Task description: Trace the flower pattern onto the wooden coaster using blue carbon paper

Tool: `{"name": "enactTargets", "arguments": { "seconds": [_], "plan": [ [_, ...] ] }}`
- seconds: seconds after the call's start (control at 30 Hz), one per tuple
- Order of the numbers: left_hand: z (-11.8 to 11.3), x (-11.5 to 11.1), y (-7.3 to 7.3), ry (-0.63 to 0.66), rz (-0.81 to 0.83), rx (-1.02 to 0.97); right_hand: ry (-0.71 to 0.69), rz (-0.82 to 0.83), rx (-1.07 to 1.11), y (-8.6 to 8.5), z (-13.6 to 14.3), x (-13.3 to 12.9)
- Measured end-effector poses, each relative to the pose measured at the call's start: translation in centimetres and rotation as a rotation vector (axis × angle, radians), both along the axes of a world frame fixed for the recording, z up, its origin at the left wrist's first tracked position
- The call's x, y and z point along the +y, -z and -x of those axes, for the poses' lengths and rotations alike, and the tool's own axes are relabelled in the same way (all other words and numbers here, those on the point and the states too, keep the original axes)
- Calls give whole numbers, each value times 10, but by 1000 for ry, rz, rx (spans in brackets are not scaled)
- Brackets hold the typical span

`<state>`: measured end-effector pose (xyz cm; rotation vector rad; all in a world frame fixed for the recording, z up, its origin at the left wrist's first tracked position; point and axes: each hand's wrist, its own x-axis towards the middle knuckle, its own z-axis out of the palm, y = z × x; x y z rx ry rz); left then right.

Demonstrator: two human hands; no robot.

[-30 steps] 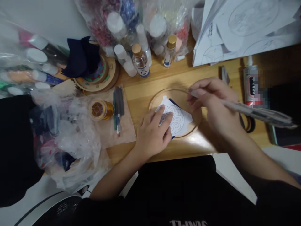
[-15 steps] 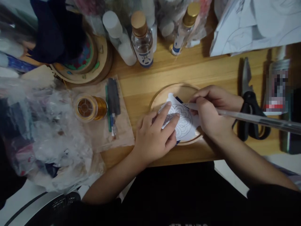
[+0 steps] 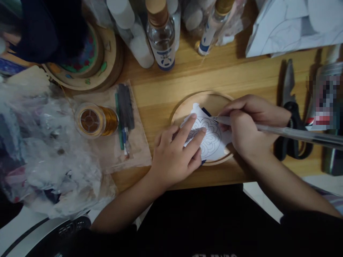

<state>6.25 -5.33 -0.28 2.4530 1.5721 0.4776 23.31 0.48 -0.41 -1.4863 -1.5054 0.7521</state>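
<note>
A white paper [image 3: 213, 151] with a line-drawn flower in a circle lies on a round wooden plate [image 3: 183, 107]. Dark blue material [image 3: 206, 112] peeks out from under the paper's upper and lower edges. My left hand [image 3: 174, 153] rests flat on the paper's left part, fingers spread, covering some of the drawing. A clear-barrelled pen [image 3: 300, 135] is pinched in my right hand [image 3: 249, 128], its tip at the upper right of the flower's outline. The pen's long barrel slants out to the right.
Black-handled scissors [image 3: 291, 117] lie right of my right hand. Left are a spool of golden thread [image 3: 98, 121], brushes [image 3: 125, 121] and crumpled plastic bags [image 3: 61, 142]. Bottles [image 3: 162, 39] stand at the back, with drawn papers [image 3: 284, 34] at the far right.
The camera view has shifted slightly, so objects at the edges sit farther outward. My right hand and the pen appear a little farther right; my left hand stays on the paper.
</note>
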Motion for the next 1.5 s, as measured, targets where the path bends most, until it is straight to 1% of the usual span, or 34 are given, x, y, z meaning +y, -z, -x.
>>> {"name": "enactTargets", "arguments": {
  "seconds": [0.17, 0.4, 0.67, 0.87, 0.97, 1.1, 1.27, 1.4, 1.5],
  "plan": [
    [0, 0, 0, 8, 13, -3, -48, 28, -93, -7, 3, 1],
    [0, 0, -1, 0, 0, 4, -119, -57, -107, -6, 4, 3],
    [0, -1, 0, -1, -4, 2, -115, -69, -116, -5, 4, 5],
    [0, 0, -1, 3, 1, 7, -99, -16, -151, -5, 4, 3],
    [0, -1, -1, 2, 15, 4, -102, -32, -116, -5, 4, 3],
    [0, -1, -1, 6, 17, 5, -92, -5, -117, -5, 4, 3],
    [0, 0, -2, 9, 10, 8, -69, -48, -89, -2, 4, 2],
    [1, 0, 0, 8, 1, -1, -93, -55, -99, -2, 4, 2],
    [1, -1, 0, 11, 13, -1, -93, -26, -145, -4, 4, 2]
  ]
}}
